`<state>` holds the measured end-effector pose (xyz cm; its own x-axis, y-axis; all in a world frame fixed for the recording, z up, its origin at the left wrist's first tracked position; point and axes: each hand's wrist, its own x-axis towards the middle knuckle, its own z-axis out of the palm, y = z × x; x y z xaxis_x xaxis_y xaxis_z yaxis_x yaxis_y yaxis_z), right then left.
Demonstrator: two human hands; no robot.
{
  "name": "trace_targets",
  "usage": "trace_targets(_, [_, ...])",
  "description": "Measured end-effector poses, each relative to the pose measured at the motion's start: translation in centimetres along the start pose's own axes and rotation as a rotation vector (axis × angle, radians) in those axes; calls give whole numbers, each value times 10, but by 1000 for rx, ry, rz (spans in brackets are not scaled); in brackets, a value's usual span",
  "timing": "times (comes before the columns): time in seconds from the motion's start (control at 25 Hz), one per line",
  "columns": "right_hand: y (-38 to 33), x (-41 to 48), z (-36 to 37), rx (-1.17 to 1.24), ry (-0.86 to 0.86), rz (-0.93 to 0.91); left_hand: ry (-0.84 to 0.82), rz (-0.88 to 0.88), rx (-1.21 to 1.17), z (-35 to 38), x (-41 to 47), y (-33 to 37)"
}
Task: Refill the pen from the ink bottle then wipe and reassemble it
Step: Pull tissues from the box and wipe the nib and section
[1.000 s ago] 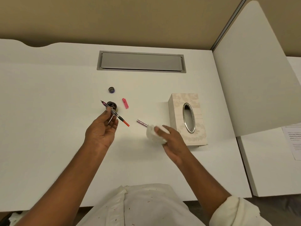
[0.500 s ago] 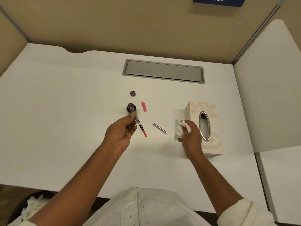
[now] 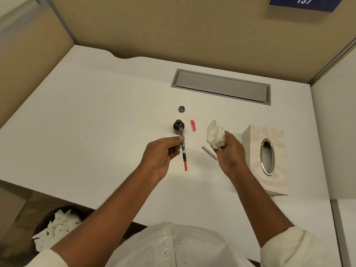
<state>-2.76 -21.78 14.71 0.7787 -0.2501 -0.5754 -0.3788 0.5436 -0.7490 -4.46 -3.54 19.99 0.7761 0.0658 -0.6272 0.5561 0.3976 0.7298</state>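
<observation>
My left hand (image 3: 160, 158) pinches the pen's inner part (image 3: 183, 151), a clear converter with an orange-red end pointing toward me. Its nib end points at the mouth of the small dark ink bottle (image 3: 178, 127), which stands uncapped on the white desk (image 3: 92, 132). My right hand (image 3: 230, 154) grips a crumpled white tissue (image 3: 214, 134), raised to the right of the bottle. The bottle's cap (image 3: 181, 108) lies just behind the bottle. A pink pen piece (image 3: 193, 125) lies to the bottle's right. A purple pen barrel (image 3: 209, 152) rests on the desk, partly hidden by my right hand.
A beige tissue box (image 3: 265, 158) with an oval metal opening stands at the right. A grey cable hatch (image 3: 221, 86) is set into the desk's back. A bin with used tissues (image 3: 55, 227) sits below the desk's front left edge. Partition walls enclose the desk.
The pen part has swung from slanted to nearly straight, its nib end now over the bottle's mouth. My right hand lifted the tissue from beside the box toward the bottle. The camera tilted.
</observation>
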Motion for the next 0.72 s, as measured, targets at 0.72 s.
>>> trace_targets(0.72, [18,-10,81,50,-69,127,-144,92,452,-16,30,29])
